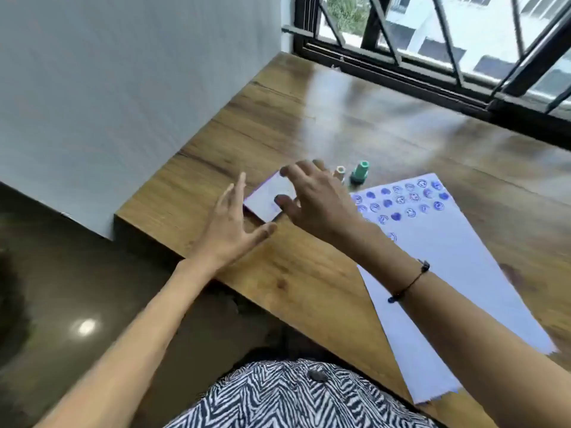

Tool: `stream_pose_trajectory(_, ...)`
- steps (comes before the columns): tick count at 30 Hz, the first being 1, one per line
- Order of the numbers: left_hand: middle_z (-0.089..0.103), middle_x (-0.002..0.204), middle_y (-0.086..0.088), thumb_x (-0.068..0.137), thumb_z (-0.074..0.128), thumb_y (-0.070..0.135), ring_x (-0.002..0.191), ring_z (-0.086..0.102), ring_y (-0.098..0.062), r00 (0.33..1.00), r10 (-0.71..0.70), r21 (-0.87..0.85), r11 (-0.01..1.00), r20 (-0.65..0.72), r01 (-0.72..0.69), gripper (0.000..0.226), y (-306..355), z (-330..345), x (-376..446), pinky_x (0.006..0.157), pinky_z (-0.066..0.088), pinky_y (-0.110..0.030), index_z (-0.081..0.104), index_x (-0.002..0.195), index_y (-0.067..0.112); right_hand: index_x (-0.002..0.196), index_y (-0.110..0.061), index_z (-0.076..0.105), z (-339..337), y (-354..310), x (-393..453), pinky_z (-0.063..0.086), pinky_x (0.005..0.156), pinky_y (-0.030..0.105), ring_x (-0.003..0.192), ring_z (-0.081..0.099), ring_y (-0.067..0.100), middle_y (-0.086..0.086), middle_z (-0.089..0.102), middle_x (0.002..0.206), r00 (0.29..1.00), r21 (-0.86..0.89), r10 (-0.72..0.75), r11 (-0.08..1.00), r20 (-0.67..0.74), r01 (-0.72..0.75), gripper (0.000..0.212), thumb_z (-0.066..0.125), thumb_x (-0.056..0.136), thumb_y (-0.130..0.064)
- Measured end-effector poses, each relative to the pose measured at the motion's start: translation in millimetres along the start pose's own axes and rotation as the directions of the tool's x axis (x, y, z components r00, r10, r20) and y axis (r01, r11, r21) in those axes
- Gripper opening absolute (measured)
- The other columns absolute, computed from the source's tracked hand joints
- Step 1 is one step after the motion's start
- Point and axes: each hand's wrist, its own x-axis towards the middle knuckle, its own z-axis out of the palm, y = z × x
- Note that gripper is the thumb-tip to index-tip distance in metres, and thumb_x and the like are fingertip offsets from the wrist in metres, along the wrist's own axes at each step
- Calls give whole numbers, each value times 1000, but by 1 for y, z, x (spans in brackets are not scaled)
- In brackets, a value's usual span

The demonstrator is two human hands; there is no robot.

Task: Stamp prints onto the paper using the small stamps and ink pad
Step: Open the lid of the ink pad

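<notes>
Wooden table (309, 291) beside a barred window (448, 41): both hands reach over the ink pad (268, 199) near the table's left edge. Left hand (230, 230) and right hand (315, 199) have fingers spread, gripping nothing. Just beyond stand a green stamp (360, 173) and a pale stamp (340, 173), next to the paper (448, 273) with blue prints (404, 200).

A wooden table (309, 118) carries the ink pad (267, 200), two small stamps (360, 173) and printed paper (448, 257).
</notes>
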Motion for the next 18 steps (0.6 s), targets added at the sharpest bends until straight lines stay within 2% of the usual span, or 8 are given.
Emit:
stream_pose_trajectory(2,20,153,-13,65,62,62,141,17,-28,999,-35,-4,999,1,35,112,-2,4,-3,113,24,-50,-8,143,22,110,-8,48,14,-12,9,43,85,42,110,44,33,15,54,115,994,-88,28,996,102,-19,49,59,79,-44)
stream_pose_trajectory(5,21,151,-16,67,67,51,140,18,-31,997,-66,-4,998,-52,66,112,0,14,-2,112,24,-50,-12,142,22,110,-5,44,31,-19,20,41,86,42,106,44,35,22,49,114,971,-251,96,967,218,-39,73,66,66,-58)
stream_pose_trajectory(8,33,143,-19,70,71,35,133,28,-32,988,-60,-39,998,-140,55,108,0,19,5,112,21,-39,-6,143,13,114,-3,41,37,-16,28,41,80,42,104,45,38,25,47,114,957,-283,167,954,239,-96,86,69,59,-62)
stream_pose_trajectory(10,40,137,-19,71,71,28,127,34,-32,982,-42,-45,998,-184,34,103,1,24,5,105,20,-28,-1,142,8,112,-3,41,41,-17,30,36,72,39,101,47,38,24,49,112,958,-292,165,952,233,-93,82,70,60,-59)
stream_pose_trajectory(12,42,136,-17,72,71,26,125,36,-32,976,-43,-54,998,-213,32,102,1,26,2,101,21,-25,0,143,9,107,-5,42,43,-15,36,33,69,36,100,49,37,23,53,109,958,-290,146,954,249,-70,73,69,63,-56)
stream_pose_trajectory(15,46,134,-13,73,71,24,123,38,-30,969,-27,-49,999,-247,15,100,2,25,1,99,22,-22,1,143,8,95,-7,41,38,-9,42,35,71,34,98,52,36,18,59,99,941,-227,113,973,319,-39,59,65,67,-53)
stream_pose_trajectory(18,45,135,-11,74,70,27,125,35,-29,966,-36,-70,997,-256,19,99,3,24,0,101,26,-26,0,143,11,88,-9,43,18,-5,53,39,67,32,90,52,32,10,53,86,896,-118,122,990,427,-78,50,65,68,-50)
